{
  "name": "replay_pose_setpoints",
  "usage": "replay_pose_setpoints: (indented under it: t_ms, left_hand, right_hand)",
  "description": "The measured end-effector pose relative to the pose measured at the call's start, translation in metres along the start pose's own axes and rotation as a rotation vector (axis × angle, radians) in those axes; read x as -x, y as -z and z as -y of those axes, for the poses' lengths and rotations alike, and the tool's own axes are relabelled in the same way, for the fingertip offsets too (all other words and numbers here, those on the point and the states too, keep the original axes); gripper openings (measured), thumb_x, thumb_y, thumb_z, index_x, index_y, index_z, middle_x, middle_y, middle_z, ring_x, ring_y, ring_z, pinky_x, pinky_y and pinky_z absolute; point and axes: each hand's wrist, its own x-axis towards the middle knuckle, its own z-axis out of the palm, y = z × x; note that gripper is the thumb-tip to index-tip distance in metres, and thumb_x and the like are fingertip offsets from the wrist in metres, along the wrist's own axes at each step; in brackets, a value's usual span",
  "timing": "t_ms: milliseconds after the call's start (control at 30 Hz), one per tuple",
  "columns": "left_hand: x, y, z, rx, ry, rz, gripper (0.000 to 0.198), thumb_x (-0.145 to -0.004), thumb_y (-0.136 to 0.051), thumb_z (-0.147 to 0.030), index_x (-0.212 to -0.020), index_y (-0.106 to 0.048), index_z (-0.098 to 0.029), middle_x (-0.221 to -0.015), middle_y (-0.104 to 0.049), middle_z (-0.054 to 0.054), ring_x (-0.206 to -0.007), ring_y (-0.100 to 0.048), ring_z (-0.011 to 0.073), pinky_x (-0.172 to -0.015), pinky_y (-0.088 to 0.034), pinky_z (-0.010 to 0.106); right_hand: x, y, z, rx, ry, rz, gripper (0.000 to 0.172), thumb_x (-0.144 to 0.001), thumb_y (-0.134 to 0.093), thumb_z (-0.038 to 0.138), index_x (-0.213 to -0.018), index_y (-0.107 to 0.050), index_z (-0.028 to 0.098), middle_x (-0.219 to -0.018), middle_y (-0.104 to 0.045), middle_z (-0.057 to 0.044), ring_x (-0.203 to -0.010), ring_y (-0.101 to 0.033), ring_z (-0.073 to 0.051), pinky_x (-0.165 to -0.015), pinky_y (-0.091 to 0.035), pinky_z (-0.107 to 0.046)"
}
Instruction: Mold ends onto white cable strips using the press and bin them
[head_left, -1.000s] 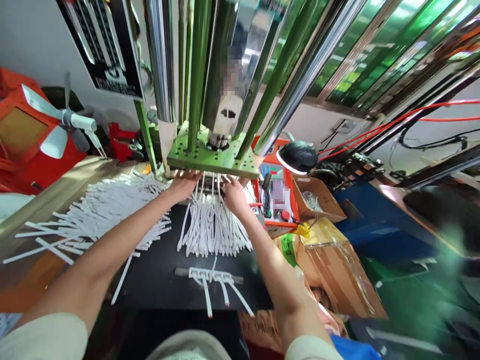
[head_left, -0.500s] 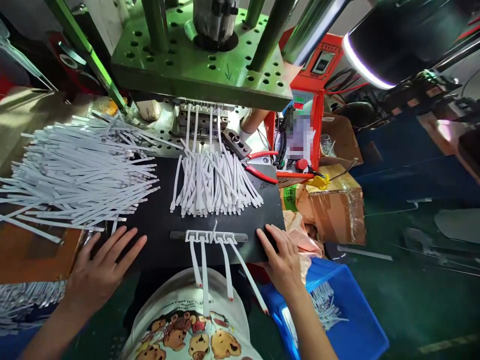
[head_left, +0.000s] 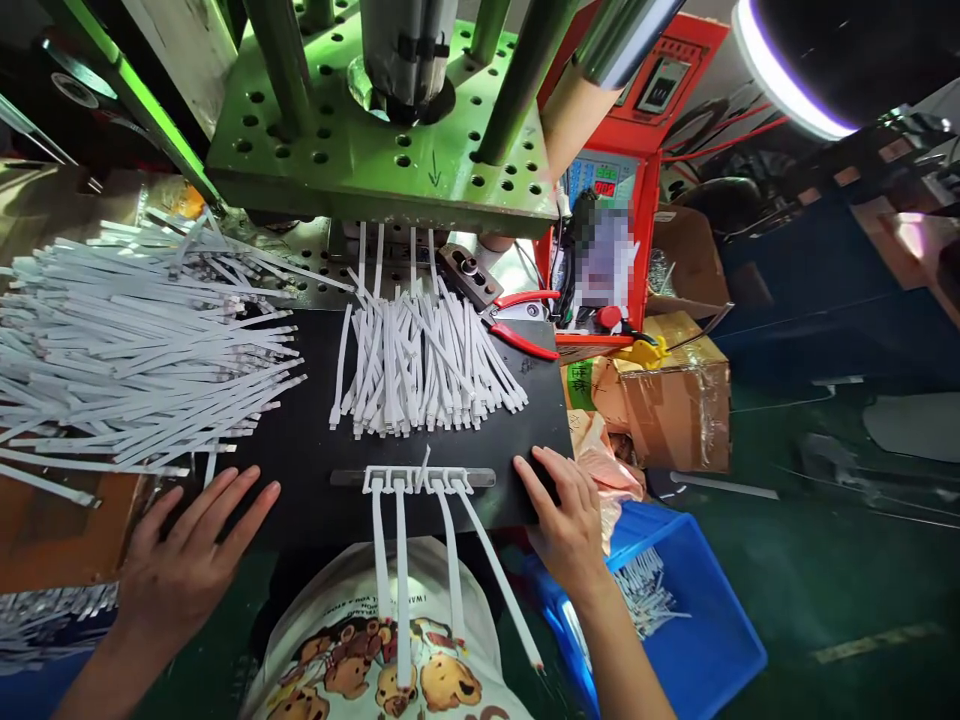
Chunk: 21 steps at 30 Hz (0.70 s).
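Your left hand [head_left: 184, 570] lies flat on the near-left corner of the black board [head_left: 300, 440] with its fingers spread, holding nothing. Your right hand [head_left: 566, 520] rests on the near-right corner, fingers loosely apart and tips possibly hooked over the edge. Between them, untouched, lies a four-strip white moulding [head_left: 416, 480] — a white strip bundle [head_left: 424, 365] lies beyond, below the green press plate [head_left: 375, 160].

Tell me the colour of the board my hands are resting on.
The board is black, shown best in the head view.
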Motion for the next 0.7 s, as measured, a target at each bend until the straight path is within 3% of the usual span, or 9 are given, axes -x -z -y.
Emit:
replay_pose_setpoints:
  t_ms: [200, 300, 400, 500, 600, 700]
  left_hand:
    - [0.002, -0.001, 0.001, 0.014, 0.007, -0.005, 0.07, -0.09, -0.056, -0.006, -0.153, -0.034, -0.029, -0.144, -0.053, 0.011, -0.127, -0.055, 0.0295, -0.121, -0.024, 0.051]
    - [-0.001, 0.005, -0.001, 0.009, 0.007, 0.015, 0.067, -0.092, -0.054, -0.01, -0.153, -0.033, -0.028, -0.144, -0.052, 0.013, -0.128, -0.053, 0.0329, -0.119, -0.023, 0.056]
    - [-0.018, 0.017, -0.009, 0.082, -0.02, 0.007, 0.064, -0.095, -0.059, -0.029, -0.154, -0.033, -0.023, -0.14, -0.055, 0.017, -0.127, -0.053, 0.0382, -0.11, -0.033, 0.059]
    - [-0.049, 0.025, -0.026, 0.214, -0.076, -0.052, 0.062, -0.096, -0.059, -0.038, -0.15, -0.037, -0.019, -0.127, -0.062, 0.016, -0.111, -0.061, 0.0326, -0.092, -0.046, 0.046]
    - [-0.08, 0.021, -0.041, 0.284, -0.093, -0.07, 0.042, -0.099, -0.052, -0.023, -0.139, -0.048, -0.013, -0.11, -0.064, 0.013, -0.094, -0.063, 0.0242, -0.081, -0.048, 0.037]
    - [-0.1, 0.017, -0.046, 0.41, -0.094, 0.012, 0.032, -0.097, -0.039, -0.004, -0.124, -0.055, -0.01, -0.094, -0.06, 0.008, -0.086, -0.059, 0.02, -0.075, -0.049, 0.032]
  right_hand:
    - [0.0, -0.001, -0.001, -0.007, -0.006, -0.014, 0.078, -0.083, -0.047, 0.006, -0.155, -0.031, 0.032, -0.137, -0.053, -0.013, -0.128, -0.052, -0.032, -0.106, -0.043, -0.056]
    - [0.001, 0.003, -0.002, -0.026, -0.021, 0.003, 0.075, -0.085, -0.05, 0.008, -0.154, -0.033, 0.032, -0.139, -0.052, -0.013, -0.13, -0.05, -0.033, -0.107, -0.042, -0.058]
    - [-0.004, 0.015, 0.004, -0.17, 0.004, 0.048, 0.064, -0.089, -0.061, 0.023, -0.149, -0.041, 0.03, -0.142, -0.049, -0.014, -0.133, -0.046, -0.036, -0.107, -0.041, -0.061]
    - [-0.021, 0.023, 0.019, -0.42, 0.063, 0.048, 0.054, -0.092, -0.064, 0.036, -0.142, -0.046, 0.027, -0.136, -0.054, -0.014, -0.127, -0.051, -0.031, -0.104, -0.047, -0.055]
    - [-0.048, 0.022, 0.032, -0.556, 0.129, 0.016, 0.034, -0.098, -0.056, 0.027, -0.132, -0.056, 0.023, -0.119, -0.065, -0.012, -0.108, -0.061, -0.024, -0.091, -0.054, -0.043]
    - [-0.076, 0.019, 0.032, -0.639, 0.236, 0.077, 0.022, -0.098, -0.051, 0.018, -0.113, -0.068, 0.022, -0.1, -0.071, -0.008, -0.088, -0.065, -0.019, -0.078, -0.055, -0.034]
